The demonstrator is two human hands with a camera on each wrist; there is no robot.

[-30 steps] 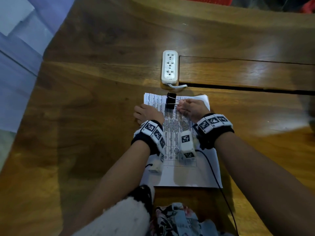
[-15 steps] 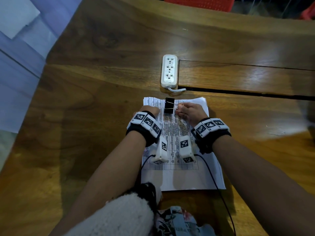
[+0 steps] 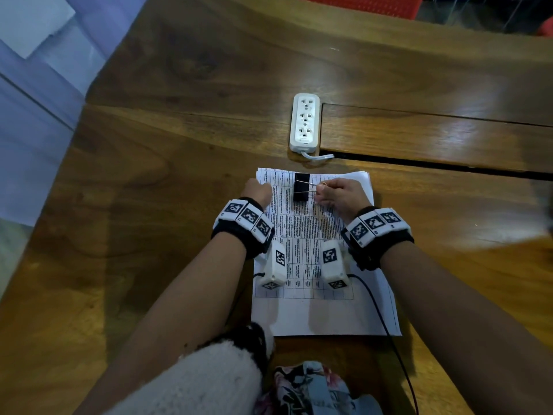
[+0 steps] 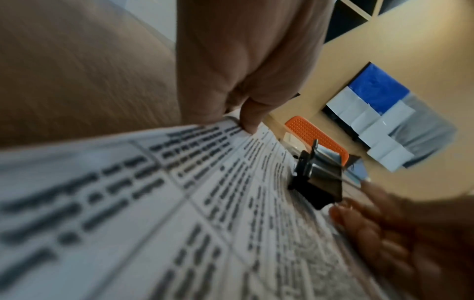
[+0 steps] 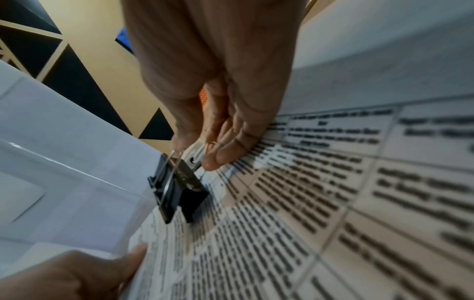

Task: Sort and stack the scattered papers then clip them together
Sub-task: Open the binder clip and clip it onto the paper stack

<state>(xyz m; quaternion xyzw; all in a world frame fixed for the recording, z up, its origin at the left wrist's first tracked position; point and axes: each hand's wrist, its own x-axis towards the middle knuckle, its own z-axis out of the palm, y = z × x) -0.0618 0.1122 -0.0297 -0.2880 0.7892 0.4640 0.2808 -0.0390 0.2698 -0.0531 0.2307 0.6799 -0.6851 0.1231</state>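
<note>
A stack of printed papers lies on the wooden table in front of me. A black binder clip sits on the stack's far edge, its wire handles pointing right. My right hand pinches those handles between thumb and fingers; the right wrist view shows the clip just below the fingertips. My left hand grips the stack's far-left edge, with the thumb on top of the sheet. Whether the clip bites the paper is unclear.
A white power strip lies just beyond the papers, its cord running into a dark seam in the tabletop. The table's left edge drops to a pale floor. An orange chair stands at the far side. Camera cables trail over the papers.
My left hand has moved forward from the stack's left side to its far-left edge and taken hold of it. The right hand has stayed on the clip's handles.
</note>
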